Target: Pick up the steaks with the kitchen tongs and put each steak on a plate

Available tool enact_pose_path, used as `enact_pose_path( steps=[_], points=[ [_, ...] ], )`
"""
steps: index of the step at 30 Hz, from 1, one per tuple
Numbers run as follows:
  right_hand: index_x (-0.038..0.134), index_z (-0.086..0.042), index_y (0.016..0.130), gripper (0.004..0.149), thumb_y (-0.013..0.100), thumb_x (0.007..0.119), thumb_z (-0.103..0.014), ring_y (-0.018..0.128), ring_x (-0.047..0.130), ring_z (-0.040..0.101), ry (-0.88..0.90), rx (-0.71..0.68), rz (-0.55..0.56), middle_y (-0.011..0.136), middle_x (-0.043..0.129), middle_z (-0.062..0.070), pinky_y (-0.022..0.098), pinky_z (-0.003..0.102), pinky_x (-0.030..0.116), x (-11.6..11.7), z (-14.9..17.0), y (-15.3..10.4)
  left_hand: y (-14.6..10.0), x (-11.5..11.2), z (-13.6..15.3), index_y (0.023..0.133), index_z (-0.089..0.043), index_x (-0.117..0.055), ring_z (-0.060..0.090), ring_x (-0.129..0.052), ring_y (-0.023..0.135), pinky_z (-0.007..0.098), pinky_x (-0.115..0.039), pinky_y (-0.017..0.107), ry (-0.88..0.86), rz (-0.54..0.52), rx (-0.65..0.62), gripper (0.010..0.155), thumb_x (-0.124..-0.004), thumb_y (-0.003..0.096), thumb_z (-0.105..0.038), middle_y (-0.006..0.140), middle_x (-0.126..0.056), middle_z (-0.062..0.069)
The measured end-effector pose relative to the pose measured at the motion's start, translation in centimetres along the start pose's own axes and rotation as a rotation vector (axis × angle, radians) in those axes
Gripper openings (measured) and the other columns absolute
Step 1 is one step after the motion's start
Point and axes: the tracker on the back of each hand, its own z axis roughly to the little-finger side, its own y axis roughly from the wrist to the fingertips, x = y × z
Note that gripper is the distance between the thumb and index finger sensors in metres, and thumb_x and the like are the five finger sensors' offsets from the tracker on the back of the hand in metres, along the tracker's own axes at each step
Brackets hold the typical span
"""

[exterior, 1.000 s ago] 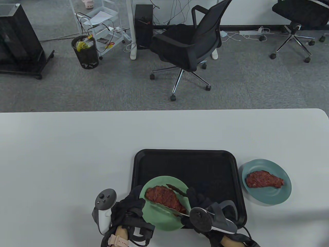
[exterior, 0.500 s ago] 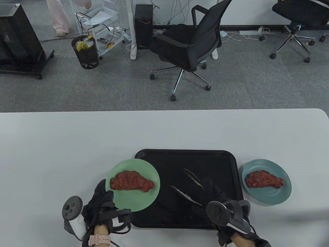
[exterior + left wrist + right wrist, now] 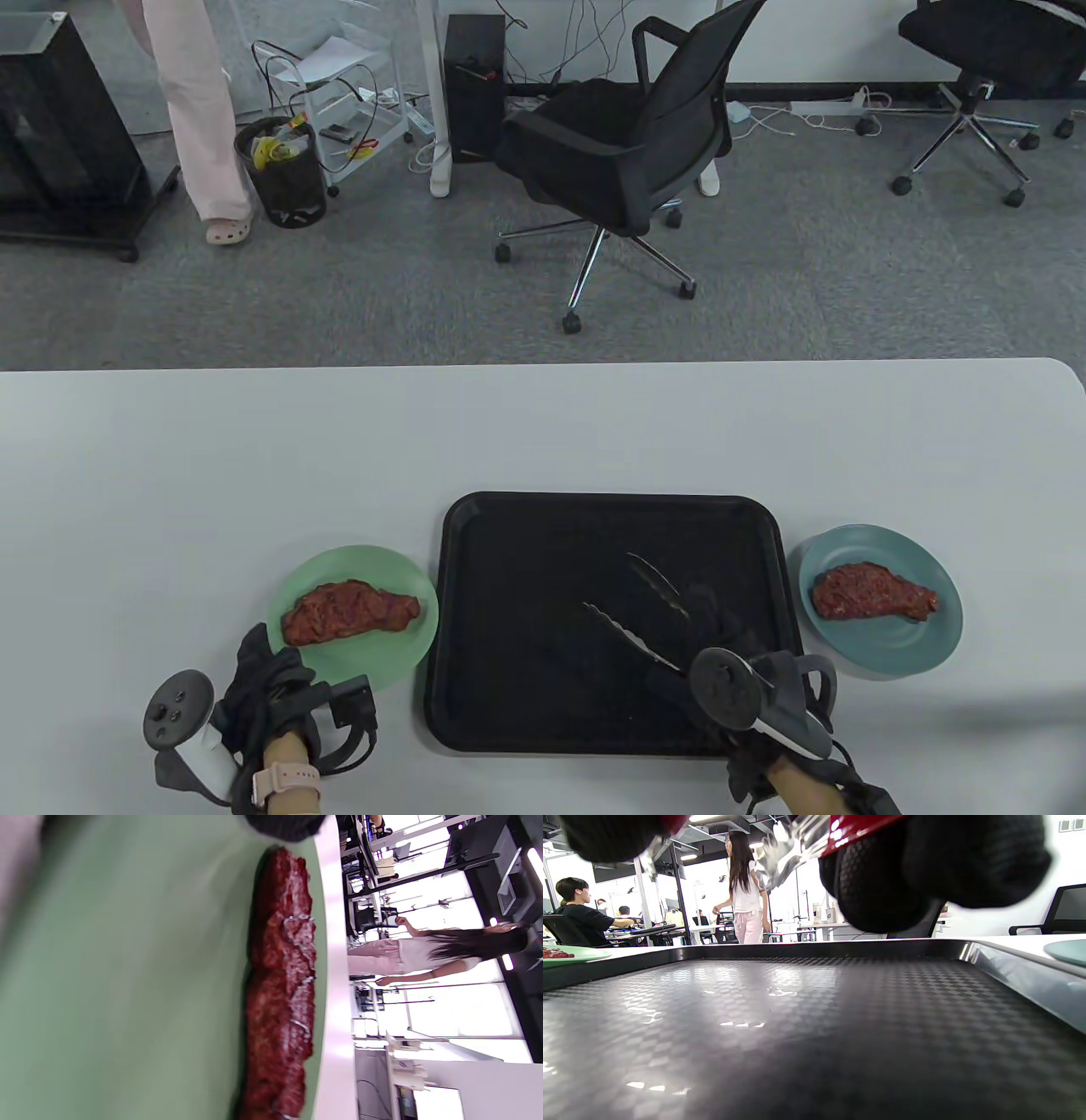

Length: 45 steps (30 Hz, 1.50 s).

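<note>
Two steaks lie plated, one on the green plate [image 3: 356, 671] gripped by the left hand [image 3: 271, 692], one [image 3: 874, 592] right; the right hand [image 3: 713, 654] grips open tongs [image 3: 640, 607] over the tray [image 3: 526, 543]; soft, likely slippery, best clamped mid-slab.

The tongs' [image 3: 638, 609] handle end is hidden under the right hand [image 3: 721, 654].

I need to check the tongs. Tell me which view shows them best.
The table view: the tongs lie whole over the black tray, both arms spread, gripped by the right hand. The right wrist view shows only a blurred metal stretch and a red grip between the fingers. The left wrist view shows none of them.
</note>
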Motion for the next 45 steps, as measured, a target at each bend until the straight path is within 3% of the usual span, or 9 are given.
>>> enact_pose_path(
  steps=[14, 22, 26, 29, 33, 35, 39, 45],
  points=[
    [0.044, 0.0, 0.103, 0.096, 0.036, 0.073, -0.062, 0.049, 0.09, 0.04, -0.015, -0.005, -0.018, 0.088, 0.073, 0.029, 0.031, 0.05, 0.082, 0.3, -0.1, 0.0, 0.4, 0.7, 0.4, 0.105, -0.017, -0.053, 0.04, -0.093, 0.059, 0.036, -0.092, 0.031, -0.004, -0.064, 0.029, 0.063, -0.069, 0.044, -0.018, 0.095, -0.072, 0.015],
    [0.043, 0.0, 0.103, 0.096, 0.036, 0.072, -0.062, 0.049, 0.09, 0.04, -0.049, -0.016, -0.03, 0.088, 0.073, 0.029, 0.032, 0.05, 0.082, 0.5, -0.4, 0.0, 0.2, 0.5, -0.4, 0.107, -0.018, -0.045, 0.043, -0.073, 0.081, 0.044, -0.08, 0.05, 0.047, -0.039, -0.046, 0.066, -0.067, 0.0447, -0.017, 0.108, -0.05, 0.019],
    [0.043, 0.0, 0.103, 0.096, 0.036, 0.072, -0.062, 0.05, 0.09, 0.04, -0.066, -0.022, -0.043, 0.088, 0.073, 0.03, 0.032, 0.05, 0.082, 0.7, -0.5, 0.0, -0.1, 0.4, -0.9, 0.107, -0.016, -0.042, 0.045, -0.058, 0.087, 0.044, -0.071, 0.057, 0.189, -0.04, -0.062, 0.067, -0.067, 0.0451, -0.019, 0.11, -0.041, 0.019],
    [0.043, 0.0, 0.103, 0.096, 0.036, 0.072, -0.062, 0.05, 0.09, 0.04, -0.073, -0.024, -0.05, 0.088, 0.073, 0.03, 0.032, 0.05, 0.082, 0.8, -0.5, 0.0, -0.7, 0.6, -1.6, 0.107, -0.016, -0.043, 0.048, -0.052, 0.089, 0.047, -0.066, 0.061, 0.276, -0.111, -0.119, 0.067, -0.068, 0.0449, -0.02, 0.109, -0.04, 0.019],
    [0.043, -0.001, 0.103, 0.096, 0.036, 0.072, -0.062, 0.05, 0.09, 0.04, -0.079, -0.02, -0.06, 0.088, 0.073, 0.03, 0.032, 0.051, 0.082, 0.9, -0.4, 0.1, -2.2, 0.2, -3.4, 0.107, -0.016, -0.042, 0.049, -0.048, 0.089, 0.049, -0.06, 0.064, 0.51, -0.194, -0.308, 0.067, -0.068, 0.0452, -0.023, 0.109, -0.038, 0.02],
    [0.043, 0.0, 0.104, 0.096, 0.036, 0.072, -0.062, 0.05, 0.09, 0.041, -0.078, -0.013, -0.065, 0.089, 0.073, 0.03, 0.032, 0.051, 0.082, 0.9, -0.3, 0.2, -3.3, -0.7, -4.5, 0.107, -0.015, -0.042, 0.05, -0.051, 0.088, 0.048, -0.062, 0.063, 0.606, -0.172, -0.411, 0.068, -0.069, 0.0451, -0.025, 0.108, -0.041, 0.02],
    [0.043, 0.0, 0.104, 0.096, 0.036, 0.072, -0.062, 0.051, 0.09, 0.041, -0.073, 0.006, -0.059, 0.089, 0.073, 0.03, 0.032, 0.051, 0.082, 0.6, 0.1, 0.2, -5.9, -3.4, -6.4, 0.106, -0.015, -0.046, 0.049, -0.057, 0.085, 0.048, -0.066, 0.061, 0.564, -0.047, -0.575, 0.067, -0.069, 0.0448, -0.025, 0.106, -0.049, 0.021],
    [0.043, 0.0, 0.104, 0.096, 0.036, 0.072, -0.062, 0.051, 0.09, 0.041, -0.051, 0.038, -0.043, 0.089, 0.073, 0.03, 0.032, 0.051, 0.082, 0.0, 0.8, 0.1, -10.5, -8.5, -8.5, 0.105, -0.016, -0.053, 0.047, -0.067, 0.081, 0.045, -0.072, 0.058, 0.523, 0.236, -0.79, 0.064, -0.07, 0.045, -0.027, 0.103, -0.06, 0.019]
  ],
)
